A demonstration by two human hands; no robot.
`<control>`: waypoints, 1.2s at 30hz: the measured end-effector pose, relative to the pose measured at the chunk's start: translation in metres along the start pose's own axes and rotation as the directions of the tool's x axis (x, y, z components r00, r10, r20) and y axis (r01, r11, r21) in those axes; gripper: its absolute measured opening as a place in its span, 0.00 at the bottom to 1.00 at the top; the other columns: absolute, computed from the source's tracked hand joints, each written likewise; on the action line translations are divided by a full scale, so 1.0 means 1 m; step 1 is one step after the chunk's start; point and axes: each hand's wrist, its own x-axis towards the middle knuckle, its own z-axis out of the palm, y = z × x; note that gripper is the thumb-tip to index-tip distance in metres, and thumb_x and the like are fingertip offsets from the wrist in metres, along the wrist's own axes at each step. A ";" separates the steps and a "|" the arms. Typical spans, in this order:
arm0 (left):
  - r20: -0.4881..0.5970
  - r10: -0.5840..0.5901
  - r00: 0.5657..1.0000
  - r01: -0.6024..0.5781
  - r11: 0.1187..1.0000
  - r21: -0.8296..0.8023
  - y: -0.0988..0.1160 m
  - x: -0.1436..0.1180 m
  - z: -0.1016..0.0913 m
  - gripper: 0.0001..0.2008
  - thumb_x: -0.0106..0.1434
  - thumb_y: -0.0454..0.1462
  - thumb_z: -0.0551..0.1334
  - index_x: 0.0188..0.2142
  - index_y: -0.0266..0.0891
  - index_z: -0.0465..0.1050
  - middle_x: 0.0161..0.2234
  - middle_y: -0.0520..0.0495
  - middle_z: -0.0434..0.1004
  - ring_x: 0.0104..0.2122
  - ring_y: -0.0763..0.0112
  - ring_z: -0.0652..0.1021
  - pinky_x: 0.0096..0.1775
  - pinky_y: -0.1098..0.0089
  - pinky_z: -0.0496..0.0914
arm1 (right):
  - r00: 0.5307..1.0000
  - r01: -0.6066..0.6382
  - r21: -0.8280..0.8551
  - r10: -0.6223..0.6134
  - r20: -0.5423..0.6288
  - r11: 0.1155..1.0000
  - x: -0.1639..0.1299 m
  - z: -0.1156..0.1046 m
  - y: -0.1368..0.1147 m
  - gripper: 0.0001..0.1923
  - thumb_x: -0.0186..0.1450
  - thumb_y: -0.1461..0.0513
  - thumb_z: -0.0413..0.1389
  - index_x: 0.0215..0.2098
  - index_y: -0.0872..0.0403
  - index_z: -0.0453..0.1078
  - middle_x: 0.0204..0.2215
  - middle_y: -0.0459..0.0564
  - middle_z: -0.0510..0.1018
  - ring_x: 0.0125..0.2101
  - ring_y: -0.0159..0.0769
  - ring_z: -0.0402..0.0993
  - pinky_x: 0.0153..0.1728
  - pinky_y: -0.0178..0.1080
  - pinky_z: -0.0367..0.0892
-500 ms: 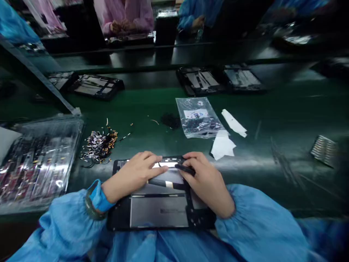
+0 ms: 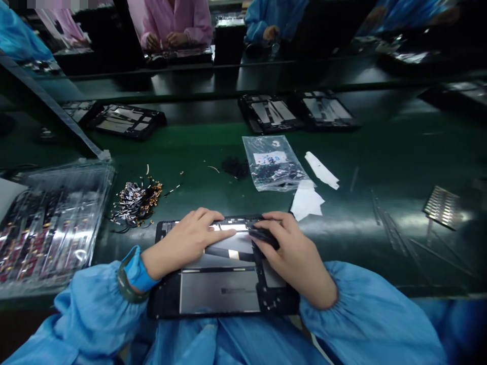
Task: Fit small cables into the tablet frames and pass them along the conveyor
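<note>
An opened tablet point(image 2: 220, 291) with a black frame and grey inner panels lies at the bench's front edge, before my body. My left hand point(image 2: 190, 238) rests flat across its upper left part, fingers stretched out and touching the far edge near a bright white strip point(image 2: 234, 227). A slim black tool point(image 2: 264, 235), its exact kind unclear, is gripped in my right hand point(image 2: 291, 248) over the tablet's upper right. The tool's tip points left toward the white strip. My right fingertips partly hide the tablet's upper right edge.
Left stand a clear tray point(image 2: 102, 203) of parts and a pile of small flex cables point(image 2: 139, 200). Beyond the tablet lie a plastic bag point(image 2: 274, 165), white paper scraps point(image 2: 307, 200) and more opened tablets point(image 2: 270, 114). A metallic blister-like sheet point(image 2: 442, 207) lies right. Co-workers sit opposite.
My right hand has shifted slightly to the right, and the black tool lies lower within its fingers. My left hand stays on the tablet. The whole view has moved a little.
</note>
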 end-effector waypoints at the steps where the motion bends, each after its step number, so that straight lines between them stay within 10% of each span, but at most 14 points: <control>1: 0.011 -0.007 1.000 0.007 1.000 0.021 0.003 0.001 -0.001 0.28 0.61 0.23 0.50 0.56 0.48 0.64 0.50 0.41 0.64 0.45 0.61 0.66 0.45 0.60 0.69 | 1.000 -0.002 -0.021 0.002 0.005 1.000 0.001 0.002 -0.003 0.06 0.64 0.61 0.52 0.37 0.53 0.67 0.43 0.55 0.71 0.39 0.42 0.74 0.33 0.41 0.72; 10: 0.005 -0.008 1.000 0.008 0.997 0.083 0.010 0.002 -0.001 0.22 0.66 0.28 0.49 0.56 0.47 0.61 0.49 0.41 0.64 0.43 0.59 0.66 0.42 0.61 0.68 | 0.991 -0.077 0.262 0.045 0.124 0.962 0.016 0.005 0.000 0.08 0.64 0.60 0.52 0.27 0.52 0.65 0.39 0.54 0.72 0.41 0.42 0.73 0.36 0.43 0.71; 25: -0.044 -0.151 0.988 0.149 0.988 -0.051 0.002 -0.002 0.008 0.24 0.66 0.28 0.49 0.60 0.44 0.55 0.52 0.42 0.63 0.48 0.64 0.69 0.47 0.63 0.69 | 0.990 -0.122 -0.076 0.128 0.068 0.990 0.015 -0.009 -0.004 0.10 0.64 0.55 0.52 0.37 0.53 0.66 0.46 0.56 0.70 0.38 0.44 0.74 0.27 0.40 0.70; 29: 0.011 -0.340 0.940 0.340 0.939 -0.048 -0.002 0.004 0.011 0.13 0.68 0.40 0.51 0.44 0.35 0.70 0.39 0.44 0.71 0.40 0.63 0.72 0.42 0.63 0.70 | 0.951 -0.308 -0.001 0.308 0.041 0.951 -0.001 -0.017 0.015 0.19 0.64 0.47 0.47 0.39 0.52 0.68 0.40 0.55 0.75 0.38 0.46 0.75 0.32 0.43 0.70; 32: 0.003 -0.445 0.895 0.444 0.893 -0.076 -0.008 0.010 0.000 0.14 0.69 0.41 0.50 0.39 0.37 0.72 0.35 0.46 0.73 0.37 0.65 0.73 0.39 0.66 0.69 | 0.867 -0.474 0.119 0.440 0.232 0.872 -0.012 -0.020 0.025 0.24 0.61 0.41 0.46 0.31 0.50 0.69 0.27 0.52 0.77 0.29 0.45 0.75 0.30 0.43 0.69; 36: -0.037 -0.690 0.723 0.633 0.683 -0.364 -0.022 0.006 -0.030 0.16 0.64 0.47 0.54 0.32 0.39 0.71 0.30 0.49 0.74 0.31 0.68 0.74 0.32 0.70 0.65 | 0.732 -0.654 0.360 0.436 0.523 0.665 -0.022 -0.024 0.027 0.30 0.59 0.34 0.42 0.20 0.50 0.58 0.10 0.42 0.60 0.13 0.34 0.60 0.19 0.37 0.60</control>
